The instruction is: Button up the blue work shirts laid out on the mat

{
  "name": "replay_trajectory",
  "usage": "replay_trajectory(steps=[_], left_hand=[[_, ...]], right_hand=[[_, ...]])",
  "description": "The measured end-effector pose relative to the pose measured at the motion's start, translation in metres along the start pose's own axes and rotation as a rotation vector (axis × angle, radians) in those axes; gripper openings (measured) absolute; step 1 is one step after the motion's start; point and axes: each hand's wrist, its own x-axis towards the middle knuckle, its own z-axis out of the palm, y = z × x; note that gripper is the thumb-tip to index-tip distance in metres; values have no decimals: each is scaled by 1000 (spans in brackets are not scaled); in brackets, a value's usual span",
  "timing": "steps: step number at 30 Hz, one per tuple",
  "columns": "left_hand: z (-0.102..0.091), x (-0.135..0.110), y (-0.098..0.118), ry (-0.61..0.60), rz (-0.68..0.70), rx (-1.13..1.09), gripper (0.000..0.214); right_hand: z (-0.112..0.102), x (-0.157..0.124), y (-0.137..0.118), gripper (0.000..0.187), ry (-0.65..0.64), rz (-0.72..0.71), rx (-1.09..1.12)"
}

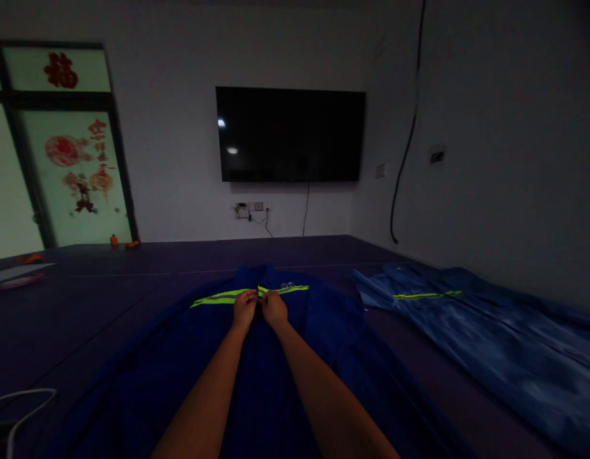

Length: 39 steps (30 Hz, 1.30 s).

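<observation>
A dark blue work jacket [266, 382] lies spread out before me, with a yellow-green and grey reflective stripe [217, 298] across its chest. My left hand [245, 309] is closed in a pinch at the jacket's front edge, beside the gap in the stripe. Right next to it, my right hand [274, 309] has its fingers curled and pressed on the other front edge. The two hands nearly touch at the middle of the chest, just below the collar. Any small fastener between the fingertips is hidden and too dark to make out.
A second, lighter blue garment [448, 319] with a yellow-green stripe lies on the purple floor covering [146, 261] to the right. A white cable [32, 392] curls at the lower left. Beyond are a wall-mounted television [290, 135], a hanging black cable [404, 166] and small orange objects [131, 245].
</observation>
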Motion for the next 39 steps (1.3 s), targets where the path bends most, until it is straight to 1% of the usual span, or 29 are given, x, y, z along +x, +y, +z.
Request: replay_trajectory(steps=[7,12,20,25,32,36,39], left_hand=[[-1,0,-2,36,-20,-18,34],[-3,-1,-2,53,-27,-89,31],[1,1,-4,122,-18,-240,23],[2,2,-6,158,-3,-295,19],[0,4,-9,144,10,-282,17],[1,4,-11,119,18,-234,15],[1,4,-10,104,28,-179,19]], right_hand=[[1,-1,1,19,9,-29,26],[2,-1,1,19,15,-33,25],[10,1,4,15,112,-83,81],[10,2,4,11,174,-53,123],[9,5,6,9,163,-47,153],[10,5,8,9,150,-43,149],[12,5,9,10,152,-47,145]])
